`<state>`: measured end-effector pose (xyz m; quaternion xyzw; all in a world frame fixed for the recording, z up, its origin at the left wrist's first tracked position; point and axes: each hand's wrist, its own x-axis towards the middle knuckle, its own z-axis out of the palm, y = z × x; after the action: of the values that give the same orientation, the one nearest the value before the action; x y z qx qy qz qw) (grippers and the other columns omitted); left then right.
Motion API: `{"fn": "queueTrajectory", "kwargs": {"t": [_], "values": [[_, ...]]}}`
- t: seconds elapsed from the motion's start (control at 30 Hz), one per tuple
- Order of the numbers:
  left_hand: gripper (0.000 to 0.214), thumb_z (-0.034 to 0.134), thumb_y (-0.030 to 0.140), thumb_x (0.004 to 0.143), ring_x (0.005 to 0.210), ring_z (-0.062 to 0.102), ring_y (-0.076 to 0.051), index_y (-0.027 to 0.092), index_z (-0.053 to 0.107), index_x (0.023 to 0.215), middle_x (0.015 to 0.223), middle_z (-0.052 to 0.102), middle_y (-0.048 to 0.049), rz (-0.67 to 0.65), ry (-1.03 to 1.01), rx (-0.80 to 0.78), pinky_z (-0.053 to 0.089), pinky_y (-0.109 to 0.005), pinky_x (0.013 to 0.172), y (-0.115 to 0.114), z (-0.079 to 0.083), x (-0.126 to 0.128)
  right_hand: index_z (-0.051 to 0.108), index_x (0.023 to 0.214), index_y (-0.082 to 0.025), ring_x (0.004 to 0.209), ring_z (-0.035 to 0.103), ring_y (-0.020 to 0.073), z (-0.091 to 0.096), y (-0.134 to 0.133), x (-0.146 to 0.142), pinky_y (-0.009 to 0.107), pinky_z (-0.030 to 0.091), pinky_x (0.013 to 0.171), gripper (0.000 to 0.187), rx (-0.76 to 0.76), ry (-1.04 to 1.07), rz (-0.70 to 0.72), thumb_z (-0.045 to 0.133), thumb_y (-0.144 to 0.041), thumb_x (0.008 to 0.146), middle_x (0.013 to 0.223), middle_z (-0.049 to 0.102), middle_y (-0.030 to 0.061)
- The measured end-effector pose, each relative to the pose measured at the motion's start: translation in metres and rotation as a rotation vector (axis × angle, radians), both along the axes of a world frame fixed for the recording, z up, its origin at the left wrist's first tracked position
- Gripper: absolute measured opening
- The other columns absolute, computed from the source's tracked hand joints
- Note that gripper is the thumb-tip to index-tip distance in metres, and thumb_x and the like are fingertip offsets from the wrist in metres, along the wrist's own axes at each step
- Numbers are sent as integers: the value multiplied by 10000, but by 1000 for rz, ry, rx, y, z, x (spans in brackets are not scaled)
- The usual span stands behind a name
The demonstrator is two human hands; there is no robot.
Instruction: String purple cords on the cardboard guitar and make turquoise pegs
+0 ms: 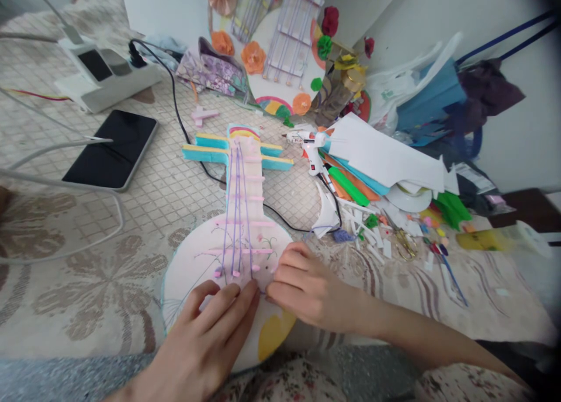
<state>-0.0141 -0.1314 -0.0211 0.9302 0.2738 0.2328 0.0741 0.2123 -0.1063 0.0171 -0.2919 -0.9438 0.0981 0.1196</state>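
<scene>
One toy guitar (pixel 219 234), neck (pixel 254 186) pointing away
Left hand (pixel 214 332), loosely spread, is nearer the strings (pixel 238 203); right hand (pixel 309 288) pinches (on what, one cannot tell).

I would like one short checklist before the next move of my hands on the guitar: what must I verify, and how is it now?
1. Left hand steadying guitar: ok, fingertips on its body.
2. Right hand gripping a string: cannot tell, curled fingers hide it.
3. Strings tight: cannot tell.
4. Glue gun off the guitar: ok, lying apart on the table.
5. Black cord clear of the guitar: not ok, it passes under the neck.
</scene>
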Motion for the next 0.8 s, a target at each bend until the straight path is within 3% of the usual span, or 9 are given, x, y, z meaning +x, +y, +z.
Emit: {"fn": "queueTrajectory", "kwargs": {"t": [0.5, 0.8], "values": [[386, 277, 145, 978, 1079, 493, -221, 114, 593, 1197, 1243, 626, -67, 0, 33, -14, 309, -399, 905, 2, 2, 0, 658, 808, -124, 783, 485, 176, 3, 18, 4, 358, 373, 756, 175, 32, 23, -141, 515, -147, 906, 708, 588, 41], [376, 303, 155, 968, 1106, 484, -226, 126, 586, 1213, 1289, 598, -76, 0, 63, -17, 316, -399, 910, 2, 4, -1, 647, 759, -130, 780, 498, 173, 5, 26, 2, 352, 376, 755, 219, 62, 39, -138, 505, -173, 920, 698, 588, 41]]}}
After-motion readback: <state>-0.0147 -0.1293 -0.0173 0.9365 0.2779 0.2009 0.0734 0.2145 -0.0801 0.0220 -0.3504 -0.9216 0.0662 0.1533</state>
